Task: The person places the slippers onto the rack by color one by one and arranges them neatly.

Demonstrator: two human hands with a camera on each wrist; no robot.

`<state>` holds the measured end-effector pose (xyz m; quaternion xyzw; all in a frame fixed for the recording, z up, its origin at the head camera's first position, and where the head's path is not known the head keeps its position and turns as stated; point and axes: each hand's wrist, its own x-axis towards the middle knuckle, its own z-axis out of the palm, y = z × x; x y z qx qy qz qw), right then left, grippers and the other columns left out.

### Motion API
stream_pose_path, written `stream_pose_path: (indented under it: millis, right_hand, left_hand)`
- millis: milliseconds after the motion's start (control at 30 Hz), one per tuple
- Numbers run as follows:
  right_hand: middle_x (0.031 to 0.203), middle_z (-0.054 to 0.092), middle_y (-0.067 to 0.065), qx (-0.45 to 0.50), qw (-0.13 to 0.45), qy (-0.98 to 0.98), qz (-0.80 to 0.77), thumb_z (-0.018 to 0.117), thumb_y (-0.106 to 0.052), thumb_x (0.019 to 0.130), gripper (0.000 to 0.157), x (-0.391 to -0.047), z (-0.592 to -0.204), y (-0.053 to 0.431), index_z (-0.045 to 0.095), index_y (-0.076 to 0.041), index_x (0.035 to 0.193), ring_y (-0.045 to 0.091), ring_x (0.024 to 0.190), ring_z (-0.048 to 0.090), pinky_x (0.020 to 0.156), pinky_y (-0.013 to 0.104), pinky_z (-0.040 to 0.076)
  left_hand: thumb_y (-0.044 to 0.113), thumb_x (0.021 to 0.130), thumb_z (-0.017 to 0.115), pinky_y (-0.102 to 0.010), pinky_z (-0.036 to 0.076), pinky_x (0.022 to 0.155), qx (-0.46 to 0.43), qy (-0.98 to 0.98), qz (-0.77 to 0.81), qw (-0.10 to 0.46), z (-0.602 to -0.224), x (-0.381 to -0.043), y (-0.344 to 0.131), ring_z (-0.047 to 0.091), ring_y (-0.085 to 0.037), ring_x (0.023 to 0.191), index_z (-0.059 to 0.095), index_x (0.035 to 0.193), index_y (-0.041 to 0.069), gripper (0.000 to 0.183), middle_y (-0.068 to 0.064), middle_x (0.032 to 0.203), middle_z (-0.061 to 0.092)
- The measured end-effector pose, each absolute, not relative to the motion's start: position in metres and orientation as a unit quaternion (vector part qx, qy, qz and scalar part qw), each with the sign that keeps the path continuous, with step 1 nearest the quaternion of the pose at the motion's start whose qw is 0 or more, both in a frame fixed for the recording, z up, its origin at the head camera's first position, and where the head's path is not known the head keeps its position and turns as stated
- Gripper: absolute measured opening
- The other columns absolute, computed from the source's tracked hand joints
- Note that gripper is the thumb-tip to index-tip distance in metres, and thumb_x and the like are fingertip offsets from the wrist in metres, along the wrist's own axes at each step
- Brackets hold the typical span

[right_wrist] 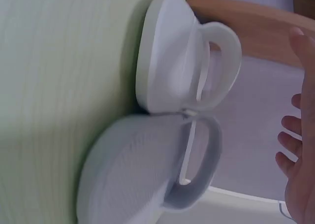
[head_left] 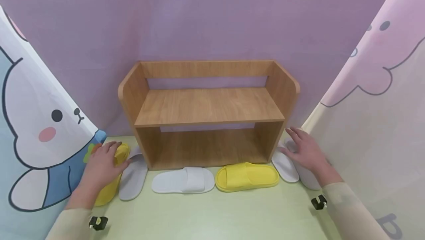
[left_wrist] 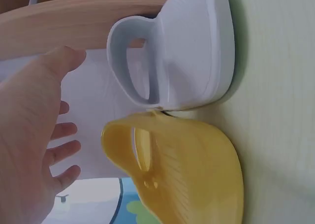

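My left hand point(head_left: 102, 166) hovers over a yellow slipper point(head_left: 110, 192) and a light grey slipper point(head_left: 133, 181) lying side by side left of the wooden shelf. In the left wrist view the hand's fingers are spread loosely, apart from both slippers. On the shelf's right side, my right hand point(head_left: 306, 153) is above a white slipper point(head_left: 288, 170) and a grey slipper point(head_left: 309, 178). The right wrist view shows that hand holding nothing, its fingers relaxed. Along the shelf's front lie a white slipper point(head_left: 194, 180) and a yellow slipper point(head_left: 247, 177), both sideways.
A two-level wooden shelf point(head_left: 209, 105) stands against a purple cloth backdrop point(head_left: 212, 18). Cartoon-printed curtains hang at the left point(head_left: 36, 129) and right point(head_left: 375, 122). The pale green floor point(head_left: 212, 218) stretches in front of the slippers.
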<state>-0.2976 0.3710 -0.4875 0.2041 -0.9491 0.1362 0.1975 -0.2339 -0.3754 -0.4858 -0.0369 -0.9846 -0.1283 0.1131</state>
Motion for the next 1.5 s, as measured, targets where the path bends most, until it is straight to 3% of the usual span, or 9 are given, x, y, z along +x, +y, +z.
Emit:
stream_pose_path:
  millis: [167,433,667,933,1033,1133,1233,1333,1500]
  right_hand:
    - [0.156,0.053,0.031,0.191,0.197,-0.942,0.192,0.083,-0.043,0.097,0.082,-0.293,-0.488,0.360,0.053,0.001,0.159,0.056,0.142,0.050,0.114,0.076,0.042]
    - [0.155,0.056,0.026,0.163,0.177,-0.919,0.311,0.083,-0.032,0.100,0.074,-0.284,-0.491,0.343,0.051,0.000,0.159,0.050,0.138,0.055,0.112,0.074,0.045]
    - [0.152,0.060,0.023,0.153,0.180,-0.887,0.396,0.081,-0.019,0.103,0.066,-0.276,-0.493,0.327,0.051,-0.002,0.159,0.047,0.134,0.060,0.109,0.070,0.048]
    - [0.144,0.064,0.027,0.133,0.193,-0.863,0.447,0.078,-0.012,0.104,0.060,-0.275,-0.497,0.313,0.052,0.001,0.157,0.052,0.127,0.064,0.106,0.070,0.053]
    - [0.142,0.066,0.026,0.118,0.203,-0.858,0.456,0.078,-0.007,0.103,0.057,-0.273,-0.499,0.309,0.054,0.002,0.154,0.050,0.124,0.067,0.104,0.060,0.058]
    - [0.140,0.067,0.024,0.102,0.215,-0.850,0.469,0.077,-0.003,0.102,0.054,-0.272,-0.500,0.303,0.056,0.002,0.152,0.045,0.120,0.070,0.099,0.037,0.063]
    - [0.138,0.068,0.023,0.092,0.229,-0.841,0.481,0.077,-0.001,0.101,0.052,-0.271,-0.501,0.297,0.058,0.002,0.150,0.043,0.118,0.071,0.092,0.016,0.059]
    - [0.135,0.069,0.023,0.087,0.243,-0.835,0.486,0.077,0.002,0.100,0.051,-0.271,-0.502,0.291,0.059,0.002,0.148,0.043,0.116,0.072,0.088,0.009,0.055]
    - [0.128,0.071,0.022,0.080,0.258,-0.834,0.482,0.076,0.003,0.100,0.050,-0.272,-0.506,0.283,0.059,0.001,0.147,0.040,0.113,0.072,0.087,0.007,0.055]
  left_hand:
    - [0.046,0.095,0.085,-0.086,0.041,0.105,-0.027,-0.981,-0.143,0.128,-0.486,-0.223,-0.385,0.045,-0.062,0.134,0.053,0.149,-0.009,0.084,-0.038,0.151,0.048]
    - [0.054,0.097,0.082,-0.090,0.037,0.104,0.020,-0.979,-0.175,0.106,-0.490,-0.206,-0.397,0.037,-0.070,0.140,0.048,0.152,-0.010,0.091,-0.036,0.175,0.020]
    - [0.063,0.094,0.080,-0.091,0.040,0.098,0.050,-0.981,-0.169,0.081,-0.494,-0.191,-0.406,0.039,-0.069,0.129,0.038,0.157,-0.015,0.109,-0.045,0.155,0.036]
    - [0.066,0.093,0.080,-0.090,0.039,0.100,0.068,-0.983,-0.163,0.055,-0.497,-0.172,-0.414,0.034,-0.071,0.132,0.032,0.158,-0.020,0.118,-0.051,0.150,0.033]
    - [0.070,0.093,0.077,-0.089,0.040,0.101,0.072,-0.984,-0.161,0.039,-0.501,-0.167,-0.418,0.035,-0.071,0.131,0.030,0.157,-0.022,0.122,-0.051,0.148,0.032]
    - [0.074,0.093,0.075,-0.089,0.039,0.102,0.077,-0.982,-0.169,0.020,-0.504,-0.163,-0.423,0.035,-0.072,0.130,0.028,0.157,-0.024,0.125,-0.052,0.147,0.030]
    - [0.076,0.092,0.074,-0.089,0.039,0.102,0.084,-0.981,-0.173,-0.004,-0.508,-0.161,-0.427,0.035,-0.074,0.130,0.026,0.157,-0.025,0.129,-0.054,0.147,0.029]
    - [0.077,0.092,0.073,-0.089,0.040,0.102,0.085,-0.980,-0.178,-0.027,-0.513,-0.160,-0.431,0.036,-0.074,0.129,0.024,0.157,-0.025,0.131,-0.054,0.146,0.029]
    - [0.079,0.092,0.071,-0.087,0.042,0.103,0.084,-0.978,-0.186,-0.053,-0.518,-0.161,-0.434,0.038,-0.074,0.129,0.023,0.156,-0.027,0.133,-0.055,0.144,0.031]
